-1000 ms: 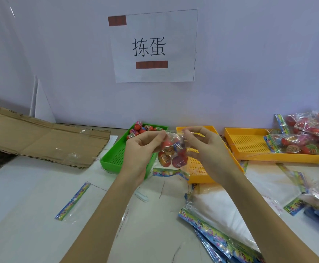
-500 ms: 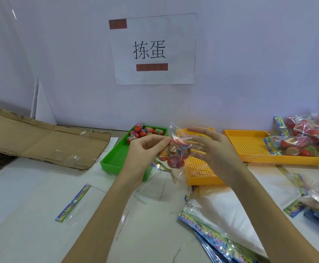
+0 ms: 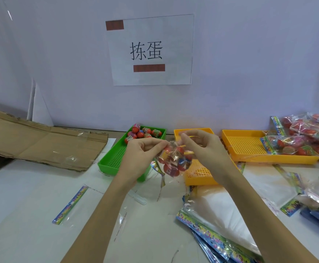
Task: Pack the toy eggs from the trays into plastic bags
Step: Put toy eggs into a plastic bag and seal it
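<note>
A clear plastic bag (image 3: 173, 161) filled with several red toy eggs hangs in the air between my hands, above the table. My left hand (image 3: 142, 154) pinches the bag's top edge on the left. My right hand (image 3: 202, 149) pinches the top edge on the right. Behind my left hand stands a green tray (image 3: 113, 163) with several loose red toy eggs (image 3: 142, 132) at its far end. A yellow tray (image 3: 200, 174) lies under the bag and my right hand, mostly hidden.
A second yellow tray (image 3: 249, 149) at the right holds a packed bag (image 3: 287, 147), with more packed bags (image 3: 310, 128) behind. Empty bags (image 3: 217, 221) are stacked at the lower right, one (image 3: 70, 205) lies at the left. Flattened cardboard (image 3: 41, 143) lies at the back left.
Both hands have closed in again on the bag's top edge after the right hand had opened out. The bag now hangs a little lower and further right.
</note>
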`<state>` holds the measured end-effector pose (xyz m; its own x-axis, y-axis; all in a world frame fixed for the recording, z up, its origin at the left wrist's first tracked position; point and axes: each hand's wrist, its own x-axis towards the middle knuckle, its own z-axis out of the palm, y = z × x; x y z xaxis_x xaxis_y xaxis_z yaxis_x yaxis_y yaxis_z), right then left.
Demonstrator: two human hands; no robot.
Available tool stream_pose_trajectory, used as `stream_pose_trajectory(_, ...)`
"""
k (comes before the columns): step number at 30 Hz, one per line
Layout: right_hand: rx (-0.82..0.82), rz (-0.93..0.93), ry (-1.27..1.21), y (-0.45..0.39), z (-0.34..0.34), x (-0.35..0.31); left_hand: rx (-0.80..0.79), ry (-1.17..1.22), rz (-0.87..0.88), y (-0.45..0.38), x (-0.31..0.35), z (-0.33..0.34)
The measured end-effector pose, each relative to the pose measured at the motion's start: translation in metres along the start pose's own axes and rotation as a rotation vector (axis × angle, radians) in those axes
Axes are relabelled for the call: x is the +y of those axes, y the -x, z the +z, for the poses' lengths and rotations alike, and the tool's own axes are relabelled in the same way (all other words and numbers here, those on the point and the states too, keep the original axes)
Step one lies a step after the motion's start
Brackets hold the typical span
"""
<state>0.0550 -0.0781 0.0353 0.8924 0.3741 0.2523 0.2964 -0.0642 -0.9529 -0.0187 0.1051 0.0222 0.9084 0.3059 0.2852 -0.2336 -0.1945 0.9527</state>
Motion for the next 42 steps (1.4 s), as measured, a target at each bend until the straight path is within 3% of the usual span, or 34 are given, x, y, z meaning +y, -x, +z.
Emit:
stream_pose_trajectory(5, 0.12, -0.041, -0.069, 0.003, 0.001, 0.001, 0.039, -0.115, 0.048, -0.001, -0.001, 0.002)
stream_pose_trajectory(9, 0.167, -0.025, -0.203, 0.001, -0.008, -0.002, 0.005, 0.104, -0.108, 0.0, -0.001, 0.003)
stream_pose_trajectory(16, 0.171, 0.035, -0.347, -0.001, -0.017, -0.005, 0.122, 0.157, -0.054, 0.0, 0.003, 0.008)
stream_pose_trajectory(19, 0.151, -0.001, -0.224, -0.003, -0.019, -0.005, 0.16, 0.144, 0.012, 0.001, 0.004, 0.011)
stream_pose_trajectory(22, 0.211, -0.09, 0.11, -0.005, -0.022, 0.002, 0.26, 0.138, 0.082, 0.001, 0.004, 0.01)
stream_pose_trajectory(24, 0.176, -0.085, 0.138, -0.005, -0.024, 0.003, 0.327, 0.076, 0.126, 0.001, 0.002, 0.009)
stream_pose_trajectory(28, 0.027, 0.148, -0.251, -0.004, -0.017, -0.007, 0.148, -0.107, 0.334, 0.004, 0.001, 0.013)
stream_pose_trajectory(31, 0.073, 0.077, -0.162, -0.002, -0.019, -0.001, -0.046, -0.313, 0.442, 0.004, 0.0, 0.011)
stream_pose_trajectory(34, 0.03, -0.051, -0.008, -0.003, -0.026, 0.004, -0.055, -0.229, 0.367, 0.004, 0.001, 0.009)
stream_pose_trajectory(38, -0.144, -0.172, 0.067, -0.005, -0.03, 0.003, 0.212, -0.067, 0.14, -0.001, -0.001, 0.006)
stream_pose_trajectory(40, -0.233, -0.226, 0.07, -0.005, -0.028, 0.002, 0.121, -0.071, -0.039, -0.003, -0.002, 0.003)
stream_pose_trajectory(42, -0.305, -0.266, 0.11, -0.004, -0.025, -0.001, -0.034, 0.078, -0.238, -0.002, 0.0, 0.003)
